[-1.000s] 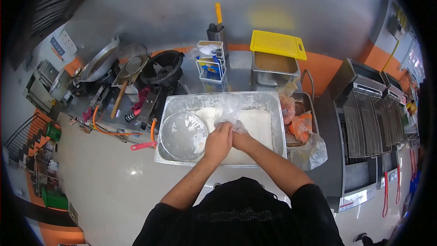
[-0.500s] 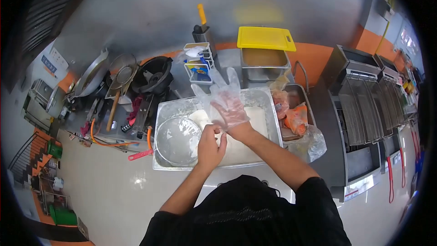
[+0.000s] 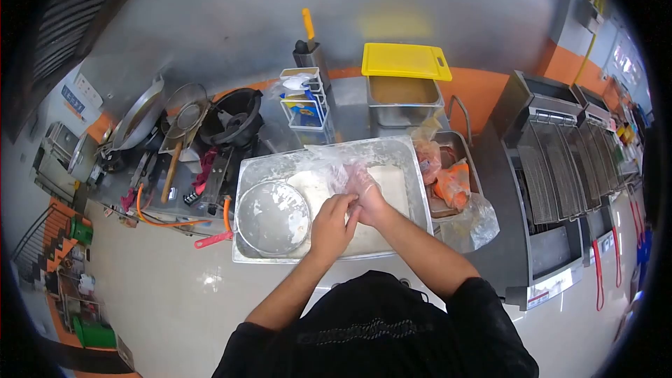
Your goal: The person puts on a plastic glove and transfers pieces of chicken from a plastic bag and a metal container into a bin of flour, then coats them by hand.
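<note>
1. Over the middle of the floury tray (image 3: 255, 168), the left hand (image 3: 330, 227) and the right hand (image 3: 364, 192) meet.
2. Left hand: bare, fingers pinched on the glove (image 3: 346, 171) at the right wrist.
3. Right hand: inside that clear glove; I cannot tell whether its fingers are spread or curled.
4. A round pan (image 3: 273, 218) lies in the tray's left half.
5. Orange bags (image 3: 451, 182) sit just right of the tray.

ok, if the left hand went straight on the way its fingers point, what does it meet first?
The right hand: the left hand points up-right at its gloved wrist, apparently touching it. Depth is unclear.
</note>
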`<state>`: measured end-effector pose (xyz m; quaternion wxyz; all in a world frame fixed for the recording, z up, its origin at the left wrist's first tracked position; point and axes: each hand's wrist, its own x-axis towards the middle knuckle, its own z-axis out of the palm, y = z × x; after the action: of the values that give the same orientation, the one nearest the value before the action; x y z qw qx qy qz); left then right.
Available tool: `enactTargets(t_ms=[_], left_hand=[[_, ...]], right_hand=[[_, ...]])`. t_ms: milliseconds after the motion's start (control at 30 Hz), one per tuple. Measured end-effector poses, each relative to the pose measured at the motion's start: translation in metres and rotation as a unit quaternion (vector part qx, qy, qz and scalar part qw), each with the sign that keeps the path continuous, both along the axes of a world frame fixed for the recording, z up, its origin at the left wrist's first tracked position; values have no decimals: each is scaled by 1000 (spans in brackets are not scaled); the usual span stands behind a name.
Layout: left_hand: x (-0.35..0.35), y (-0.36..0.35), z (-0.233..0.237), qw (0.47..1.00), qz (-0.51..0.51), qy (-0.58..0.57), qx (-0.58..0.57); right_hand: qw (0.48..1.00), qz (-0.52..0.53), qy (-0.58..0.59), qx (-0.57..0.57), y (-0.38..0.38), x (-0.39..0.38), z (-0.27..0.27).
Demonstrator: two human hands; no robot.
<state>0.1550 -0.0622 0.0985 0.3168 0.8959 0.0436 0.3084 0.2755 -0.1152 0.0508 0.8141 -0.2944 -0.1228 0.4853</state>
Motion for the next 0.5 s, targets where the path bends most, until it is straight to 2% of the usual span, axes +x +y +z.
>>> enactTargets(t_ms=[67,133,167,233,267,367,433,500], left_hand=[[3,4,-2,1000,-9,22,19],[5,4,-2,999,-17,34,-18],[6,3,-2,997,-25,49,-56],[4,-1,-2,996,-32,60,-54],[3,-2,-2,995,-36,70,-55],[2,-9,-5,994,-66,68,-61],[2,-14,-1,992,-86,74,-50],[0,-22,2,990,-104,81,-39]], right_hand=[[999,32,-15,32,-1,-1,-2],[997,-77,-2,-2,3,-7,-1],[997,-80,-2,-1,3,-7,1],[987,-154,-19,35,1,-8,3],[986,-159,-18,36,1,-7,2],[978,-207,-35,-7,0,-2,0],[996,-83,31,3,-2,7,1],[997,-68,-11,17,3,10,-15]])
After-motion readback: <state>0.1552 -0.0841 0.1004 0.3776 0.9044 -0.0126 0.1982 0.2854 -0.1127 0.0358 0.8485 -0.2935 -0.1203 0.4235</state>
